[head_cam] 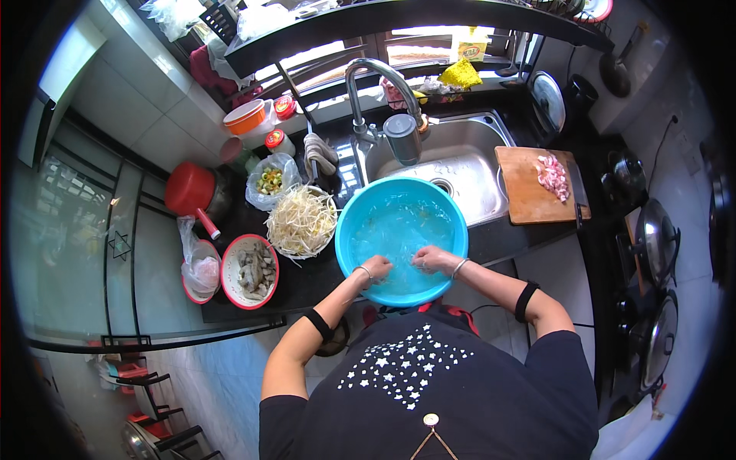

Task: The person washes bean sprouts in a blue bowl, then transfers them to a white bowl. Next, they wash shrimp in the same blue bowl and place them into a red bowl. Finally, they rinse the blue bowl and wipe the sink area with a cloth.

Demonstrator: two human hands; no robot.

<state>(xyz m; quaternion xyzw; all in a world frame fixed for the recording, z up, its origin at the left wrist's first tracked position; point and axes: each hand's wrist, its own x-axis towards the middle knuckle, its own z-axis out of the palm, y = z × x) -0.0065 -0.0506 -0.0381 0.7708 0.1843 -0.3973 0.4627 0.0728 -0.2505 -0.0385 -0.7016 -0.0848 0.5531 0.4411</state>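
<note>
A turquoise plastic basin (343, 230) holds water with small pale bits floating in it. It rests over the front of the steel sink and the counter edge. My left hand (376, 269) is over the near left part of the basin, its fingertips at the water. My right hand (435, 260) is across from it on the right, its fingers bent down to the water. Whether either hand holds any of the small bits is hidden by the water and glare. Left of the basin stands a bowl heaped with bean sprouts (303, 222).
A red-rimmed bowl of shrimp (253, 273), a bag of chopped vegetables (270, 179) and a red saucepan (190, 187) stand at left. The curved faucet (352, 86) rises behind the steel sink (483, 198). On the right lie a cutting board (520, 195), diced meat (553, 177) and a knife (577, 187).
</note>
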